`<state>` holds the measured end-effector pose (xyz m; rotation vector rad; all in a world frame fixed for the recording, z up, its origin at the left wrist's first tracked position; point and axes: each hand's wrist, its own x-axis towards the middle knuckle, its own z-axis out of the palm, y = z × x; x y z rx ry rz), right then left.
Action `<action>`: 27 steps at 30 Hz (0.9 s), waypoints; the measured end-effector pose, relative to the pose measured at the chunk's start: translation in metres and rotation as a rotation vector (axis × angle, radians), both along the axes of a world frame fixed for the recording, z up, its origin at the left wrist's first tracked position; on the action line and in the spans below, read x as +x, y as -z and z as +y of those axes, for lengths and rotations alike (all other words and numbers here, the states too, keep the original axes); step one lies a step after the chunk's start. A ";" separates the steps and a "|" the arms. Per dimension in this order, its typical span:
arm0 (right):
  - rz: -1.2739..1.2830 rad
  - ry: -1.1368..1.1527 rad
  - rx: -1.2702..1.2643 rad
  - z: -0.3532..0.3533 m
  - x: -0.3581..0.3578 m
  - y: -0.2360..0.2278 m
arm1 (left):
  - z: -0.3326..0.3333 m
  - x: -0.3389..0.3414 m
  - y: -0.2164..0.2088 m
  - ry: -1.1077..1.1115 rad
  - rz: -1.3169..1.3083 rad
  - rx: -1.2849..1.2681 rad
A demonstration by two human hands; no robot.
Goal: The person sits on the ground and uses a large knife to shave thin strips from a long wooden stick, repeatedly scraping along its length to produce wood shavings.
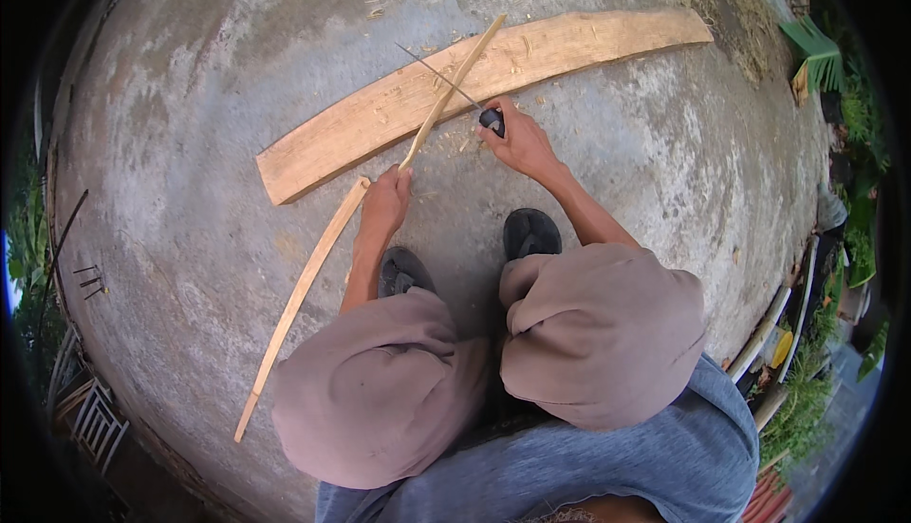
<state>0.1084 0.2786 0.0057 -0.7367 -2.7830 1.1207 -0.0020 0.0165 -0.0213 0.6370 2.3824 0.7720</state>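
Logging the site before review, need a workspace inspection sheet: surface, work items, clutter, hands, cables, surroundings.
Surface: concrete floor, stained and patchy.
Work items: thick wooden plank flat on the floor; pale strip crossing above it; black-handled tool, thin blade crossing the strip, contact unclear. Second pale length below the left hand; whether joined to the strip, cannot tell.
Clutter: wood shavings on plank and floor.
Hands: left hand, fingers closed on the strip; right hand, fingers closed around the tool's handle.
Cables: nothing seen.
Surroundings: green plants right; white slatted frame lower left.
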 end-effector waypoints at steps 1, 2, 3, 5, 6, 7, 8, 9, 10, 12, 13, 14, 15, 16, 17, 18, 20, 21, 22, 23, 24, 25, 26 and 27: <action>-0.006 0.101 -0.244 0.006 0.006 0.012 | 0.004 -0.008 0.002 0.029 -0.224 0.047; 0.009 0.181 -0.511 0.006 0.002 0.016 | -0.001 -0.019 -0.004 0.037 -0.426 0.073; 0.051 0.280 -0.651 0.004 0.002 0.014 | -0.008 -0.023 -0.013 -0.025 -0.584 0.066; 0.133 0.480 -0.928 0.001 0.005 0.006 | -0.021 -0.029 -0.028 -0.154 -0.898 0.057; 0.155 0.545 -0.858 0.001 0.006 0.009 | -0.029 -0.034 -0.029 -0.171 -0.900 0.058; 0.143 0.545 -0.837 0.003 0.008 0.007 | -0.038 -0.037 -0.030 -0.189 -0.907 0.059; 0.130 0.545 -0.815 0.005 0.010 0.002 | -0.044 -0.039 -0.029 -0.208 -0.914 0.061; 0.118 0.544 -0.794 0.006 0.012 0.000 | -0.048 -0.040 -0.027 -0.206 -0.908 0.055; 0.132 0.500 -0.743 0.006 0.017 0.002 | -0.047 -0.043 -0.029 -0.200 -0.902 0.051; 0.081 0.346 -0.786 0.000 0.021 -0.004 | -0.049 -0.048 -0.032 -0.197 -0.881 0.052; 0.055 0.269 -0.806 -0.002 0.023 -0.006 | -0.050 -0.050 -0.034 -0.195 -0.869 0.058; 0.013 0.195 -0.835 -0.005 0.024 -0.002 | -0.049 -0.052 -0.034 -0.187 -0.856 0.065; -0.036 0.168 -0.884 -0.005 0.023 0.000 | -0.048 -0.054 -0.034 -0.177 -0.813 0.067; -0.085 0.141 -0.932 -0.006 0.022 0.002 | -0.047 -0.056 -0.034 -0.167 -0.770 0.068; -0.137 0.112 -0.982 -0.007 0.022 0.004 | -0.049 -0.057 -0.033 -0.160 -0.727 0.067; -0.149 0.159 -1.040 -0.007 0.020 0.007 | -0.052 -0.058 -0.032 -0.161 -0.654 0.077; -0.079 0.267 -1.091 -0.008 0.019 0.012 | -0.056 -0.057 -0.029 -0.160 -0.512 0.099; -0.044 0.323 -1.112 -0.006 0.019 0.013 | -0.059 -0.055 -0.029 -0.158 -0.442 0.103; -0.040 0.326 -1.090 -0.004 0.020 0.013 | -0.063 -0.055 -0.029 -0.156 -0.372 0.107; -0.051 0.311 -1.052 -0.002 0.020 0.013 | -0.071 -0.054 -0.032 -0.157 -0.297 0.106; -0.061 0.295 -1.014 -0.001 0.019 0.013 | -0.082 -0.053 -0.028 -0.234 -0.239 0.148; -0.071 0.280 -0.976 0.001 0.019 0.014 | -0.094 -0.051 -0.020 -0.310 -0.178 0.190; -0.071 0.292 -0.953 0.003 0.020 0.015 | -0.102 -0.049 -0.017 -0.382 -0.120 0.234; -0.069 0.297 -0.935 0.003 0.020 0.016 | -0.110 -0.046 -0.014 -0.452 -0.052 0.227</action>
